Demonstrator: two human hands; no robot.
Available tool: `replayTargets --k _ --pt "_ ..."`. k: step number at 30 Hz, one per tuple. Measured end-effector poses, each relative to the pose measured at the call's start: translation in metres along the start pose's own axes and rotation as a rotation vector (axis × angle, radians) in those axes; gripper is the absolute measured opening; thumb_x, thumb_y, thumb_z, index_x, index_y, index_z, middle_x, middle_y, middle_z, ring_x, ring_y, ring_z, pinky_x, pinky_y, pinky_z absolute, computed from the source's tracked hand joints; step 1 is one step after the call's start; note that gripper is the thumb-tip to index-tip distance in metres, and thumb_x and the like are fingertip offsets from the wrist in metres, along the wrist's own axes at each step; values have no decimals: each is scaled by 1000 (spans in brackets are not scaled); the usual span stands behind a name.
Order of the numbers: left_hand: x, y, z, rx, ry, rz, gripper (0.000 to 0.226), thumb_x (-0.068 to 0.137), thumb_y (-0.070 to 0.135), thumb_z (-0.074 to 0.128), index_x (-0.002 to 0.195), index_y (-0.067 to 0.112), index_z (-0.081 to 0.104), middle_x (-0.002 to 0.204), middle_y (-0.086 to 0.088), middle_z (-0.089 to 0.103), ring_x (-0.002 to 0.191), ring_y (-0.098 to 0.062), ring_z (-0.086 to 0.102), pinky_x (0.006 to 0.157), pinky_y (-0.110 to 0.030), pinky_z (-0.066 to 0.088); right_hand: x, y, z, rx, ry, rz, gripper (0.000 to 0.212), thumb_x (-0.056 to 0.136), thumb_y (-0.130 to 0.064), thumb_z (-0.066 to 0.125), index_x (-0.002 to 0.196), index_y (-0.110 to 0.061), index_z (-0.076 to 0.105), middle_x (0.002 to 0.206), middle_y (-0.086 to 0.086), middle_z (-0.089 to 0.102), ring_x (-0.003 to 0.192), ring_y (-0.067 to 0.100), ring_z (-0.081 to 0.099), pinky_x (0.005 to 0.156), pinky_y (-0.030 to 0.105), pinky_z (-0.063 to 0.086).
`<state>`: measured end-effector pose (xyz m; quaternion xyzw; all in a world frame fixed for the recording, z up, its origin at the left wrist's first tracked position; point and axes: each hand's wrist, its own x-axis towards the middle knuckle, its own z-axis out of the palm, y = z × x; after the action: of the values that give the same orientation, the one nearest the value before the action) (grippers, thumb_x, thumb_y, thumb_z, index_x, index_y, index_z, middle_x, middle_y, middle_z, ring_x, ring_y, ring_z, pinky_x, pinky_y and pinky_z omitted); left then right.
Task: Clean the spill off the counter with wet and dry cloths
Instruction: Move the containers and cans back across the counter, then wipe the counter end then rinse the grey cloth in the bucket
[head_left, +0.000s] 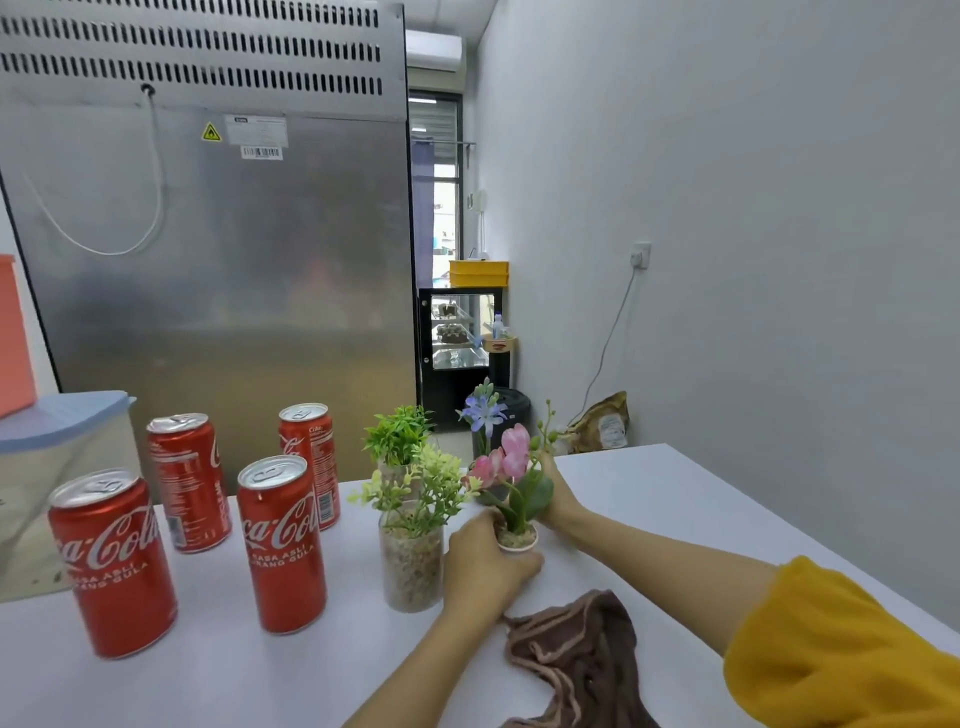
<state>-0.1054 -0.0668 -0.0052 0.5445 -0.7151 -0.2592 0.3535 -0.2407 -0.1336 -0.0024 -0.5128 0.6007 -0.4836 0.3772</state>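
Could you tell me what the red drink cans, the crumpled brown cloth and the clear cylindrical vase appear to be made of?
The red drink cans look like painted metal: silvery tops with pull tabs. The crumpled brown cloth seems soft fabric, perhaps terry; it lies in limp folds with a lighter hem. The clear cylindrical vase is see-through, glass or plastic; pebbles show through its wall.

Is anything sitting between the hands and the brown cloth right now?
Nothing lies between them. The crumpled brown cloth lies free on the white counter, just near of the left hand. But the left hand grips the small white pot of pink flowers, and the right hand reaches behind it.
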Motion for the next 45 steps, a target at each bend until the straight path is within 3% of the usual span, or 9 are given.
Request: replayTargets --k 2,5,10,17,23,32,38,42,45 --pt "2 3 -4 12 -10 -25 45 69 33 73 110 19 61 113 0 66 107 -19 58 80 -24 43 -14 4 -11 -64 -1 26 78 65 -24 82 127 -26 34 114 12 50 100 22 54 75 31 51" --pt "-2 6 -5 23 -94 -70 74 69 42 77 129 12 47 130 -6 54 121 -22 49 95 -29 42 -49 -21 -23 -180 85 -20 88 77 2 69 145 -17 16 139 14 35 124 28 41 96 39 46" --pt "-45 22 -1 -23 -171 -125 99 88 43 59 146 -6 -5 154 -21 5 144 -32 9 116 -41 20 -113 -57 -60 -259 99 -9 65 84 -10 66 138 -16 31 135 14 46 118 25 49 91 32 43" --pt "-110 21 12 453 -444 267 66 94 59 23 151 31 6 160 -3 3 145 -33 -5 115 -53 0 -283 -86 -64 -615 26 56 45 84 -58 54 120 -30 53 123 -8 55 111 11 53 97 32 44" --pt "-123 14 6 623 -403 428 65 97 52 19 151 18 7 159 -8 9 146 -30 1 116 -48 -3 -386 -9 -49 -910 57 187 63 71 -69 60 127 -51 39 135 -27 20 131 -2 22 109 30 26" --pt "-133 23 18 533 -383 402 83 89 66 26 151 14 11 158 -6 12 145 -23 7 118 -38 4 -347 18 -85 -528 604 -36 40 77 -5 61 101 -37 66 103 -25 60 100 -1 55 84 11 39" --pt "-53 59 91 514 -251 184 65 96 40 28 148 3 16 154 -17 20 142 -31 17 118 -41 9 -341 19 -138 278 757 38 24 83 -2 63 95 -20 74 104 0 70 94 20 66 71 32 55" --pt "2 82 128 517 -207 186 54 96 33 28 142 6 30 148 -16 34 136 -30 29 115 -41 18 -341 29 -161 354 888 -14 22 84 0 61 96 -14 71 92 2 70 66 3 64 45 11 48" --pt "16 87 136 481 -301 329 48 97 31 27 141 16 36 149 -6 34 137 -23 28 116 -38 16 -336 32 -165 407 898 -37 18 84 -4 64 93 -18 72 87 4 71 70 10 66 63 23 55"
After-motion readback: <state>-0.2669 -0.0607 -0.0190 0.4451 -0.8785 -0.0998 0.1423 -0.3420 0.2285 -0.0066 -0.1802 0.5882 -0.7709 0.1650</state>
